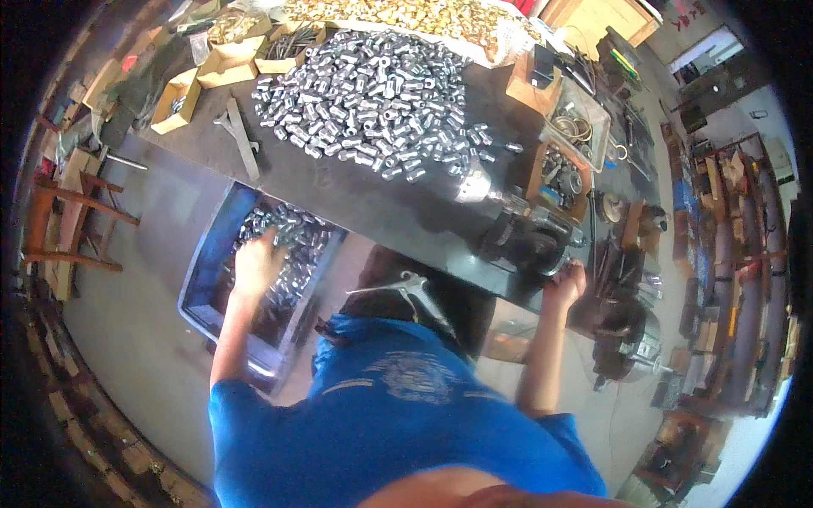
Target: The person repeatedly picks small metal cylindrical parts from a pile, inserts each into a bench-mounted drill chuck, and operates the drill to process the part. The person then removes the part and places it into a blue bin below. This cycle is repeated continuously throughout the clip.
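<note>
My left hand (261,258) reaches down into a blue plastic bin (196,284) at the left. Its fingers touch the silver metal fittings (292,275) piled there, and the fingertips are blurred among them. At the right, my right hand (566,286) is closed beside the near end of a dark bench machine (525,241). What its fingers hold is hidden. A round silver chuck (472,184) sits at the machine's far end, close to the large heap of silver fittings (364,102) on the bench. Over my lap lies a silver blow gun (413,292).
Flat metal tools (241,140) and yellow cardboard boxes (233,66) are on the bench's left. Brass-coloured parts (406,19) lie at the back. A wooden box of small parts (559,178) stands right, a motor (625,339) below it. A wooden stool (80,212) stands far left.
</note>
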Demonstrator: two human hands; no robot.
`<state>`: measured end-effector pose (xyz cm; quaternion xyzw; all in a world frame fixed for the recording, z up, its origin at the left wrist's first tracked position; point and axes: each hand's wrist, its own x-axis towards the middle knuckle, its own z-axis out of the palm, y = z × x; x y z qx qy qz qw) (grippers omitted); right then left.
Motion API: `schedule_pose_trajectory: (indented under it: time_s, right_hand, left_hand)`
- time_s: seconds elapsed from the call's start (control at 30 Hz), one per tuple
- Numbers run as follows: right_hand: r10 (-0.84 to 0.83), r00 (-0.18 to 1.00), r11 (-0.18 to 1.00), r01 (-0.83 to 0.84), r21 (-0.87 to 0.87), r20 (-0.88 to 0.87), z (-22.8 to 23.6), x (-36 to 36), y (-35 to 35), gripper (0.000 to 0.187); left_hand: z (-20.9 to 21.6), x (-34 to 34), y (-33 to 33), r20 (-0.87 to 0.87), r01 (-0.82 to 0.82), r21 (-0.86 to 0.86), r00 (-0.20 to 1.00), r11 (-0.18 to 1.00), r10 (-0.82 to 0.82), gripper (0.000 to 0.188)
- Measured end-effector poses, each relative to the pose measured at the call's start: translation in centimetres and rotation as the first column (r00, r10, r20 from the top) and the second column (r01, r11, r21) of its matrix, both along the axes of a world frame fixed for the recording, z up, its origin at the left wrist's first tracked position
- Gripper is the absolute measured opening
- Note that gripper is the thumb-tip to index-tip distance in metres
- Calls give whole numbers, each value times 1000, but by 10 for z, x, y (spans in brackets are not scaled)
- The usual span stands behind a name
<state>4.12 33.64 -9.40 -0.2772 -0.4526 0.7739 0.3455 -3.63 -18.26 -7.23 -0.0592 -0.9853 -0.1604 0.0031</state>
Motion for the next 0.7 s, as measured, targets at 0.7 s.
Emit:
schedule_pose_trajectory:
  time_s: [0.7]
  right_hand:
    - [-4,1000,1000,4,7,-8,-1,0,-3,13]
  left_hand:
    - [-11,-87,190,-268,395,-31,882,918,-388,16]
